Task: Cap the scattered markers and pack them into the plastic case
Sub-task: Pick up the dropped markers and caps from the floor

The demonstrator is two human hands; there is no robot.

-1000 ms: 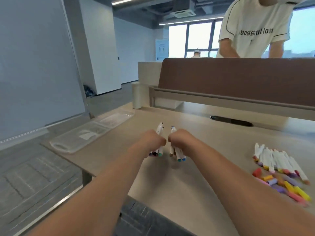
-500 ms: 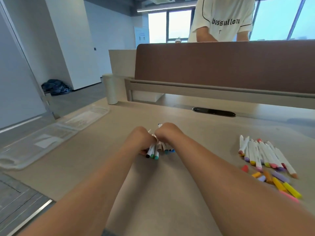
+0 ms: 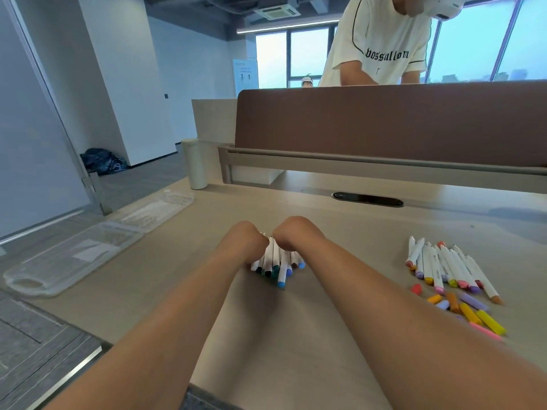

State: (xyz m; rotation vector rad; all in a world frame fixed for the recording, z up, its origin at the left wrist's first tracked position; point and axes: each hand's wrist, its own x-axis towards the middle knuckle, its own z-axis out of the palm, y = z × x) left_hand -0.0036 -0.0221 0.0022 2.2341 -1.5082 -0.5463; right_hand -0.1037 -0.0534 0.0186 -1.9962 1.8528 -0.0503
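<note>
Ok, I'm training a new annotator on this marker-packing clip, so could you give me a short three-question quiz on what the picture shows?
1. True or false: the clear plastic case lies at the left of the beige desk.
2. What do the left hand and right hand grip together? A) a bundle of white-barrelled markers B) a pair of scissors C) a paper cup
3. Fill in: the loose coloured caps lie on the desk's ____ side, by a row of white markers.
Key: 1 true; 2 A; 3 right.
</note>
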